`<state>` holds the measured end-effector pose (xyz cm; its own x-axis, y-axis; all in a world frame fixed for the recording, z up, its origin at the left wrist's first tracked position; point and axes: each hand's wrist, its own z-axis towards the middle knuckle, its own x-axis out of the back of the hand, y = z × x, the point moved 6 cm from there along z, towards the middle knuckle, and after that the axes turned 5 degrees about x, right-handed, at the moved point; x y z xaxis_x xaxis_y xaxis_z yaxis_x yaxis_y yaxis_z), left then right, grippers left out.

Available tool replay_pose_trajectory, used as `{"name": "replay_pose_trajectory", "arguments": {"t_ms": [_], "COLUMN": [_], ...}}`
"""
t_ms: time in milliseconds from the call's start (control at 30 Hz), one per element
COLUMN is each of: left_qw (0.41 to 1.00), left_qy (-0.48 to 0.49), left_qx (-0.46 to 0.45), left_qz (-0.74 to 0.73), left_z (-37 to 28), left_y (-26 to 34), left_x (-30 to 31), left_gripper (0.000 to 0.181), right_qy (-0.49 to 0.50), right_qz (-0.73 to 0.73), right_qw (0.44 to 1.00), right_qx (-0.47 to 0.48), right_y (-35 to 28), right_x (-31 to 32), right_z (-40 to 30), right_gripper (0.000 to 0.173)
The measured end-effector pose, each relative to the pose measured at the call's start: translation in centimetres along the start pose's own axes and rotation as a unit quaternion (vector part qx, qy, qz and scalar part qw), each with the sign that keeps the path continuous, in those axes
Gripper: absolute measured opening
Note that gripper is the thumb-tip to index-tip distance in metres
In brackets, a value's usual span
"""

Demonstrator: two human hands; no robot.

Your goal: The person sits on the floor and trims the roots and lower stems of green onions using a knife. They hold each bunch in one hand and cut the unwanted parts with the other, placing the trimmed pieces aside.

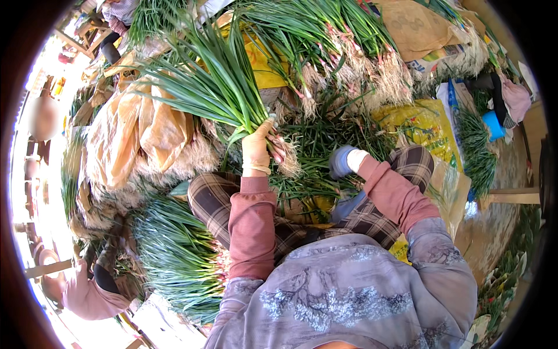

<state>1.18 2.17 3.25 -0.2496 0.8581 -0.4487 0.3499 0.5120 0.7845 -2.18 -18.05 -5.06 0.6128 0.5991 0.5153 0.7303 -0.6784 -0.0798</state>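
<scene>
My left hand [256, 150], in a thin tan glove, grips a bunch of green garlic [226, 94] by its lower stems. The long leaves fan up and to the left, while pinkish stem ends and pale roots [285, 157] stick out to the right of the fist. My right hand [342, 161], in a blue and white glove, hangs slightly blurred above my bent knee. Its fingers are curled and face away, so whether they hold anything is hidden. Loose green leaves and trimmings [311, 172] lie heaped between my crossed legs, below both hands.
Stacked green garlic [183, 257] lies at my left, and more rooted bunches [344, 48] lie ahead. A tan plastic sheet [139, 126] partly covers another pile. Yellow sacks [418, 126] spread at right, near a blue container [493, 126]. Other people sit around, one at lower left [93, 290].
</scene>
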Motion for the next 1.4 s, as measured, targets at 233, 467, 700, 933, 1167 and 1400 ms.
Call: {"name": "replay_pose_trajectory", "arguments": {"t_ms": [233,467,700,933,1167,1400], "left_qw": [0.994,0.997,0.989,0.981,0.989,0.991], "left_qy": [-0.049,-0.006,-0.018,0.008,-0.048,0.017], "left_qx": [0.074,0.082,0.101,0.125,0.108,0.096], "left_qz": [-0.069,0.003,0.105,0.146,0.084,0.089], "left_z": [2.2,2.9,2.1,1.9,1.5,2.9], "left_y": [-3.9,-4.4,-4.9,-5.1,-4.2,-6.2], "left_x": [-0.3,0.9,0.2,1.1,-0.5,2.3], "left_gripper": [0.02,0.012,0.022,0.029,0.025,0.018], "right_qy": [0.533,0.5,0.549,0.613,0.764,0.508], "right_qz": [0.38,0.31,0.498,0.557,0.518,0.847], "right_qw": [0.713,0.808,0.67,0.555,0.382,0.122], "right_qx": [-0.253,0.034,-0.049,-0.077,-0.035,-0.097], "right_y": [8.8,1.6,3.6,1.0,0.4,4.5], "right_x": [10.0,9.3,10.5,11.6,8.6,-1.7], "right_z": [-1.3,-1.0,-0.2,-0.5,-2.5,6.3], "right_gripper": [0.035,0.024,0.035,0.027,0.012,0.012]}}
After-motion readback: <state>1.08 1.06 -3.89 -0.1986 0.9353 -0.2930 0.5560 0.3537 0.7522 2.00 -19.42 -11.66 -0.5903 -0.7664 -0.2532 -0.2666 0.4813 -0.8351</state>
